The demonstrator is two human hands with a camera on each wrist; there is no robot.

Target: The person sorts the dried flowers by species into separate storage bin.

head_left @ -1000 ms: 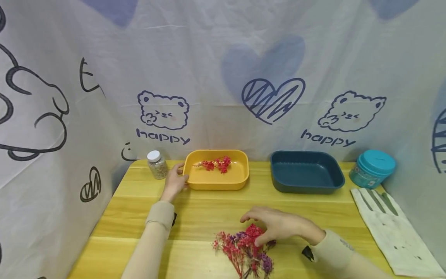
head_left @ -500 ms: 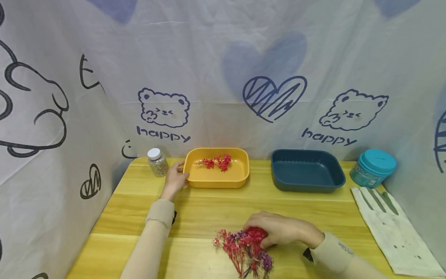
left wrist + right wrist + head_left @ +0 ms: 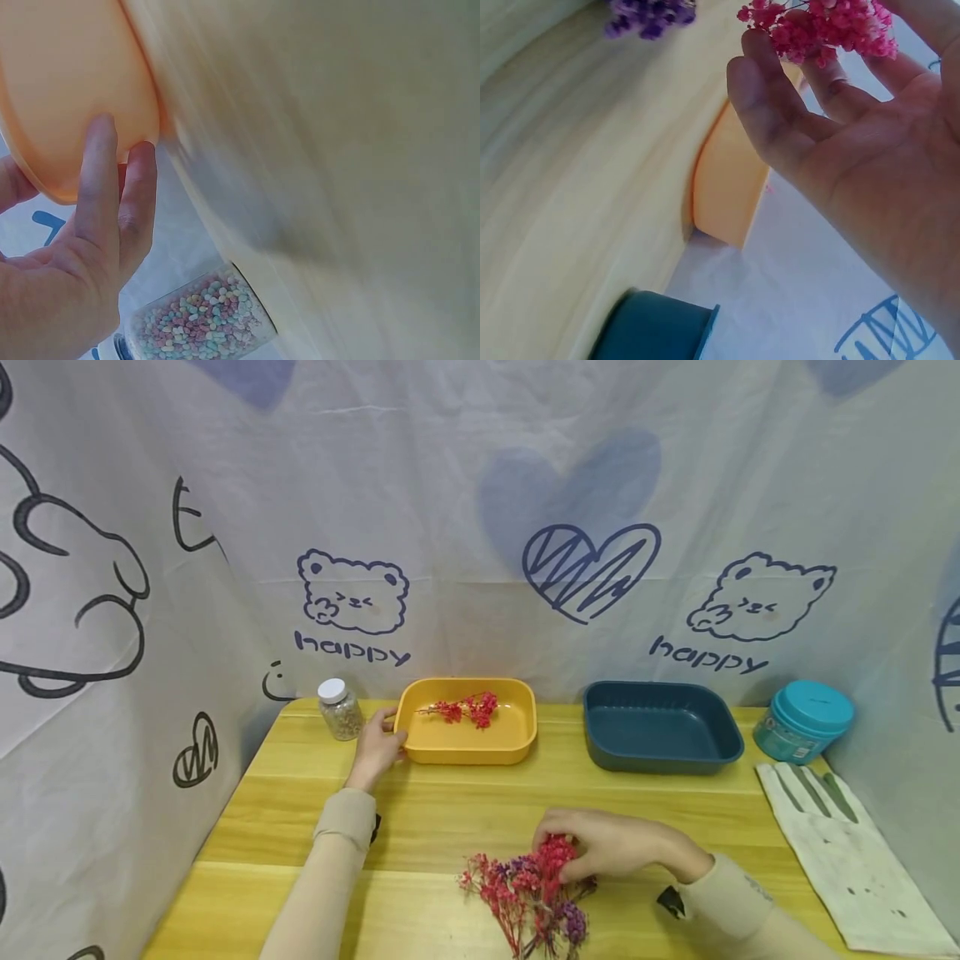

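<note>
A yellow tray (image 3: 468,756) with a red dried flower sprig (image 3: 480,710) inside stands at the back of the table. At its left end my left hand (image 3: 375,756) rests spread fingers (image 3: 97,172) against the outer wall, fingertips near the rim. Nearer the front lies a bunch of red and purple dried flowers (image 3: 498,893). Over its upper right part my right hand (image 3: 615,843) holds a red flower head (image 3: 557,852) between thumb and fingers. In the right wrist view, the red blossoms (image 3: 829,30) sit among bent fingers; their stems are hidden.
A dark blue tray (image 3: 663,762) stands to the right of the yellow one. Beyond it are a turquoise lidded tub (image 3: 802,722) and a white glove (image 3: 855,868). A white-capped jar of small colored grains (image 3: 341,714) stands behind my left hand. A printed cloth hangs behind.
My right hand has come down onto the flower bunch, closed its fingers on a red flower head and raised it slightly. My left hand stays at the yellow tray.
</note>
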